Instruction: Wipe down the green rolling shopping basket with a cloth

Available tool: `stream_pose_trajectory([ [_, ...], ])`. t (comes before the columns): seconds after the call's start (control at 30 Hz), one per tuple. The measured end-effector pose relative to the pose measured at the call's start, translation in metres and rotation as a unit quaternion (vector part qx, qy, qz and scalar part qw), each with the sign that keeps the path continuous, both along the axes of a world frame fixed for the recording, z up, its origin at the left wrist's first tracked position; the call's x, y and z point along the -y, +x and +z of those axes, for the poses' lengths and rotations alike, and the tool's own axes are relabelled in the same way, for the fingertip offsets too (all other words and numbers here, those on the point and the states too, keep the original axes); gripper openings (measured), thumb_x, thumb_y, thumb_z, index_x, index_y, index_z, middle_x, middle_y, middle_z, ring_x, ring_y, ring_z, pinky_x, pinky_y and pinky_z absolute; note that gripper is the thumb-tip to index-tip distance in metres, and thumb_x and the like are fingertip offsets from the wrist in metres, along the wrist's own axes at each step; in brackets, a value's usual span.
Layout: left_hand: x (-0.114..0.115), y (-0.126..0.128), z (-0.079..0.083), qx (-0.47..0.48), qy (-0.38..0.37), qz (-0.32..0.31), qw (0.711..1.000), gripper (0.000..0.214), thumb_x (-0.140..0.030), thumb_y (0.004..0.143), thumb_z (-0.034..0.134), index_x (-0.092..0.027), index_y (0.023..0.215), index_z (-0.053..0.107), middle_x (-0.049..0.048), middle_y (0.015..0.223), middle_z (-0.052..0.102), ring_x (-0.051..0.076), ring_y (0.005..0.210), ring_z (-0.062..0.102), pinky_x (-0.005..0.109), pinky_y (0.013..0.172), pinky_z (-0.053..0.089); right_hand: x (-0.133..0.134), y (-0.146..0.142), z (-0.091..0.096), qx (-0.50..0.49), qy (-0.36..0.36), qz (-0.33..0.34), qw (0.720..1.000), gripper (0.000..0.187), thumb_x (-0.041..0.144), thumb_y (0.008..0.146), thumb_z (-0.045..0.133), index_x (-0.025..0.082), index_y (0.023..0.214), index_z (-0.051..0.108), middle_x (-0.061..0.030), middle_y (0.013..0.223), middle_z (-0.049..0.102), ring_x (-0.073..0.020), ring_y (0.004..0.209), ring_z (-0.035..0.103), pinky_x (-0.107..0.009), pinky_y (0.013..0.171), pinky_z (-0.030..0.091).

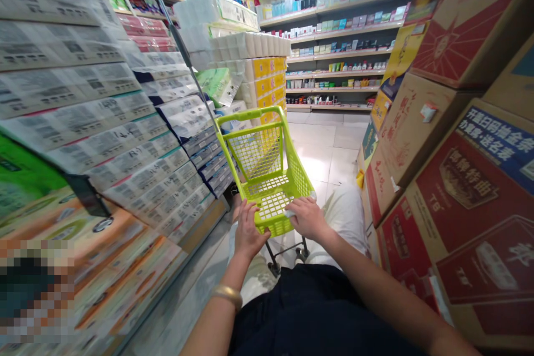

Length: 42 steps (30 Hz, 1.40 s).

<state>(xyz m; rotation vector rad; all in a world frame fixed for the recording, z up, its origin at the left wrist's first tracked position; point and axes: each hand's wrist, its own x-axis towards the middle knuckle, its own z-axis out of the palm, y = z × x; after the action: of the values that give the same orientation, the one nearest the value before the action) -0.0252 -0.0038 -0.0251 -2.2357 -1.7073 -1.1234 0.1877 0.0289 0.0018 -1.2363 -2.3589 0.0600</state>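
Note:
A small lime-green shopping cart [267, 161] stands in a shop aisle just ahead of me, its basket holding nothing. My left hand [248, 229] grips the near rim of the cart on its left side, fingers curled over the edge. My right hand [306, 217] is closed over the near rim on its right side. A gold bangle [227, 293] circles my left wrist. The cart's wheels [275, 267] show beneath the basket.
Stacked packs of tissue and toilet paper [125, 139] fill the shelves on the left. Red and brown cardboard cartons [442, 178] are piled high on the right. The tiled aisle floor [329, 150] runs ahead to far shelves of small goods [337, 61].

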Motion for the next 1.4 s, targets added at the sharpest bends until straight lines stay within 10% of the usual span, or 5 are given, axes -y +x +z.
stream_pose_trajectory([
  [0.9,-0.01,-0.039,0.005,-0.067,-0.006,-0.053,0.996,0.059,-0.025,0.064,0.066,-0.019,0.119,0.045,0.0153,0.14,0.046,0.033,0.14,0.03,0.051,0.111,0.037,0.027,-0.004,-0.003,-0.034,-0.006,-0.016,0.999,0.033,0.01,0.076,0.054,0.021,0.106,0.064,-0.005,0.097,0.065,-0.0216,0.095,0.053,-0.034,0.086,0.033],
  [1.1,-0.011,-0.059,0.001,-0.07,0.005,-0.001,0.998,0.083,-0.031,0.066,0.067,-0.016,0.138,0.03,0.0199,0.153,0.024,0.039,0.142,0.02,0.06,0.109,0.034,0.041,-0.02,-0.011,-0.073,0.016,0.034,0.997,0.044,0.012,0.078,0.053,0.021,0.121,0.058,-0.008,0.11,0.064,-0.0231,0.104,0.052,-0.037,0.093,0.035],
  [1.23,0.002,-0.037,0.002,-0.04,0.029,0.057,0.997,0.094,-0.018,0.068,0.062,-0.017,0.148,0.012,0.02,0.156,0.008,0.041,0.144,0.012,0.064,0.111,0.027,0.052,-0.031,-0.015,-0.11,0.048,0.064,0.991,0.05,0.009,0.077,0.05,0.021,0.125,0.055,-0.0081,0.12,0.062,-0.023,0.11,0.052,-0.038,0.096,0.036],
  [1.4,0.022,0.013,0.004,-0.073,0.001,-0.06,0.995,0.09,-0.016,0.067,0.055,-0.02,0.148,0.017,0.0153,0.149,0.033,0.036,0.14,0.027,0.059,0.113,0.026,0.057,-0.03,-0.02,-0.154,0.088,0.118,0.977,0.05,0.008,0.077,0.046,0.019,0.125,0.054,-0.0087,0.121,0.061,-0.0206,0.113,0.053,-0.037,0.099,0.038],
])
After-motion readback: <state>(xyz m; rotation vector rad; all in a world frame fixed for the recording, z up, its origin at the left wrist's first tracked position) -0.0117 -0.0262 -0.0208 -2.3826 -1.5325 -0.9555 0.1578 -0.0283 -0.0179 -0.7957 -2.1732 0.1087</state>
